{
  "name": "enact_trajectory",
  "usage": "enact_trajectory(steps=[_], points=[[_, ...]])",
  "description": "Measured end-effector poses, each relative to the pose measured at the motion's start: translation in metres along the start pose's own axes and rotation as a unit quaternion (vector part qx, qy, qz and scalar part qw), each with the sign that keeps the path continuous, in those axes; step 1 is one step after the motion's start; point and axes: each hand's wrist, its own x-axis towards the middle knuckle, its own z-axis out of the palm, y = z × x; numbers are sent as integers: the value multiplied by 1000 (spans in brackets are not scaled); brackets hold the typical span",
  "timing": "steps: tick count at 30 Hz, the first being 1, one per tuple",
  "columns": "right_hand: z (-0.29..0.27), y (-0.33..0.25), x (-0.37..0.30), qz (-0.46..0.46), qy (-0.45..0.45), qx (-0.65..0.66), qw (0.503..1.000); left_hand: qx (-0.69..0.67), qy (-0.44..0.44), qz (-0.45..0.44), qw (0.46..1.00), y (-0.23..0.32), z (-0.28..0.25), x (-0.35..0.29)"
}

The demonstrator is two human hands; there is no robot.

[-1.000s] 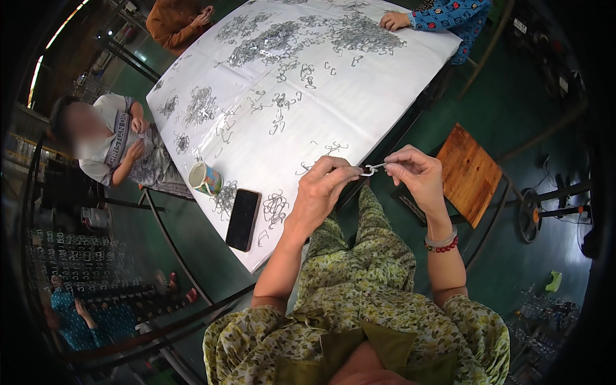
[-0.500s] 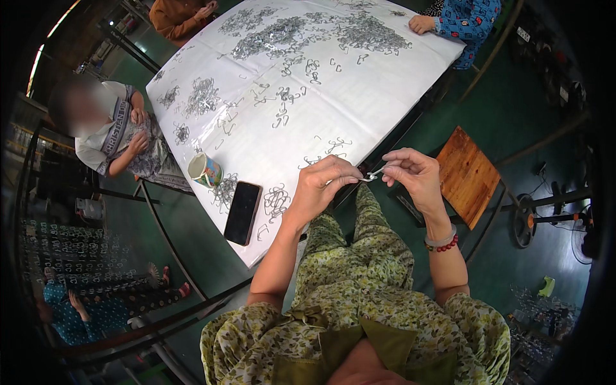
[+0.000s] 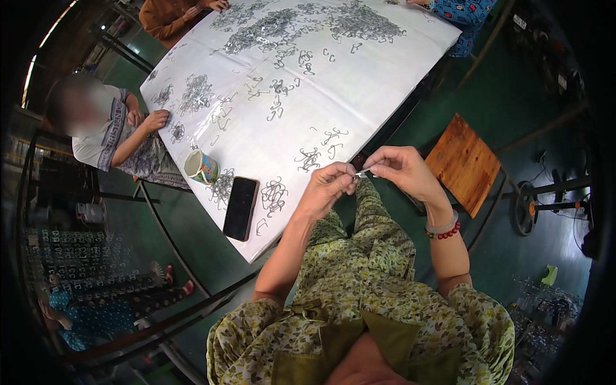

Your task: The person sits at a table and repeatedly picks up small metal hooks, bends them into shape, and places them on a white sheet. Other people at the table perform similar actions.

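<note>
My left hand [image 3: 328, 190] and my right hand [image 3: 405, 173] meet just off the table's near edge, above my lap. Fingertips of both are pinched on a small shiny metal hook [image 3: 361, 174], mostly covered by the fingers, so its exact shape is hard to make out. Just beyond my left hand, a loose group of bent wire hooks [image 3: 309, 159] lies on the white-covered table [image 3: 346, 122]. Another heap of hooks [image 3: 274, 196] is left of that hand, beside a dark phone [image 3: 241, 209].
A colourful paper cup [image 3: 201, 167] stands near the left edge. Large piles of hooks [image 3: 366, 22] cover the far side. Co-workers sit around: one at left with a hand [image 3: 156, 120] on the table, others at the far edge. A wooden stool [image 3: 463, 165] is at my right.
My hands have drawn closer together, with the right fingers now bent down over the metal piece. The left co-worker's hand has reached onto the table. The view has shifted slightly.
</note>
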Motion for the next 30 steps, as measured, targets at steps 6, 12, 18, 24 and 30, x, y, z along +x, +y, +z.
enact_trajectory(steps=[6,12,18,24,30], points=[[0,8,7,90,-17,97,991,-145,49,11,988,-13,10,1],[-11,19,70,10,31,29,999,-142,120,13,982,6,-6,13],[17,-7,125,-93,56,-67,992,-78,204,62,974,41,-28,23],[25,-2,91,-50,20,53,997,77,194,35,977,43,-22,19],[25,12,72,12,97,91,991,428,260,59,864,35,2,12]])
